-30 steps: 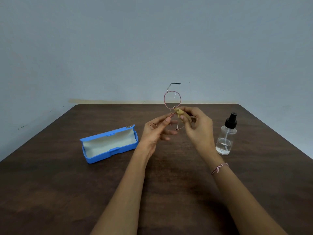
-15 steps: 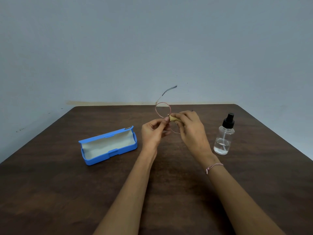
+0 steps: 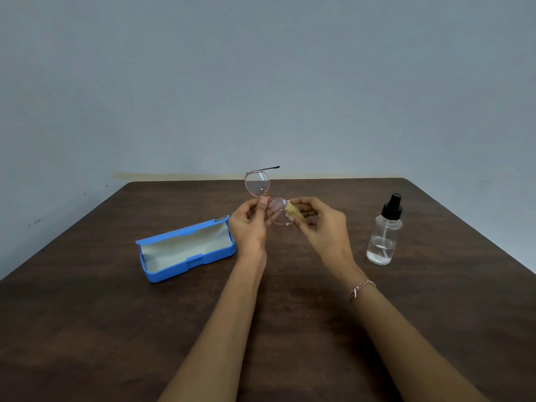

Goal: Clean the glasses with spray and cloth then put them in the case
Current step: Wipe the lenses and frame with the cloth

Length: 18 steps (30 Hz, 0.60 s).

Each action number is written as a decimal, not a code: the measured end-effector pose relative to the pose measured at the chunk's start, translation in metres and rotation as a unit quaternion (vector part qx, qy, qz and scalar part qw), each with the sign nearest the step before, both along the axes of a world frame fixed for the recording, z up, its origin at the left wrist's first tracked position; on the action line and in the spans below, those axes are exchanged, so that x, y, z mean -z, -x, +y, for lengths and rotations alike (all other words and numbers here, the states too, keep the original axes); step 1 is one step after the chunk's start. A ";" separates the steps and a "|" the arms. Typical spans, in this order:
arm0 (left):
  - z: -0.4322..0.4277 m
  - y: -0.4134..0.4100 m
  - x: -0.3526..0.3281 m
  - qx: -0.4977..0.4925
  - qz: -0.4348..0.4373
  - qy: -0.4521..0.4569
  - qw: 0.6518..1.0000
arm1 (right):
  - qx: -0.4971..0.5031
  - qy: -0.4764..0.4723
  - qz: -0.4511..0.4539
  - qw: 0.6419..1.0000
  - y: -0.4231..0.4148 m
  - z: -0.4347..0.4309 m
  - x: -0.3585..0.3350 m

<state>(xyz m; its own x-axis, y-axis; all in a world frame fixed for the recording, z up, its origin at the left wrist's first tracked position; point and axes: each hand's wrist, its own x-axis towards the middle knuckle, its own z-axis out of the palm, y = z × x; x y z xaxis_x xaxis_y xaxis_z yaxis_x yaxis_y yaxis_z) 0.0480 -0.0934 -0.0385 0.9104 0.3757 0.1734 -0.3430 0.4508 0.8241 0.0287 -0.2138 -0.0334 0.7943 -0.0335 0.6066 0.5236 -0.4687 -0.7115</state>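
Pink-rimmed glasses are held upright above the table, one lens above the other, a dark temple tip pointing right at the top. My left hand pinches the bridge between the lenses. My right hand holds a small yellow cloth against the right edge of the lower lens. An open blue case with a pale lining lies to the left of my left hand. A clear spray bottle with a black nozzle stands to the right.
A dark brown wooden table carries everything, its far edge against a grey wall. A braided bracelet sits on my right wrist.
The glasses have turned in my hands from a tilted pose to upright, and the cloth has shifted from the bridge area to the lower lens's right edge.
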 end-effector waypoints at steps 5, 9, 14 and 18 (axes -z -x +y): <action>-0.003 0.003 -0.001 0.035 -0.003 0.060 0.998 | -0.001 -0.069 0.025 0.997 0.003 0.003 -0.002; -0.003 0.001 0.005 0.035 0.037 0.022 0.998 | 0.044 -0.033 0.001 0.998 0.000 -0.002 0.000; -0.004 0.000 0.002 0.084 0.051 0.054 0.994 | 0.058 0.030 -0.031 0.997 0.001 -0.003 0.000; -0.002 -0.003 0.002 0.103 0.039 0.114 0.987 | -0.006 -0.031 -0.013 0.999 0.004 0.001 0.000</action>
<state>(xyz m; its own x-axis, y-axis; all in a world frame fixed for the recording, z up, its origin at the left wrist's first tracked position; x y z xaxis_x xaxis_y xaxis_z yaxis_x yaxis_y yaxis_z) 0.0507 -0.0953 -0.0401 0.9787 0.2026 0.0320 -0.1643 0.6807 0.7139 0.0248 -0.2132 -0.0333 0.7788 -0.0620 0.6242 0.5478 -0.4177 -0.7249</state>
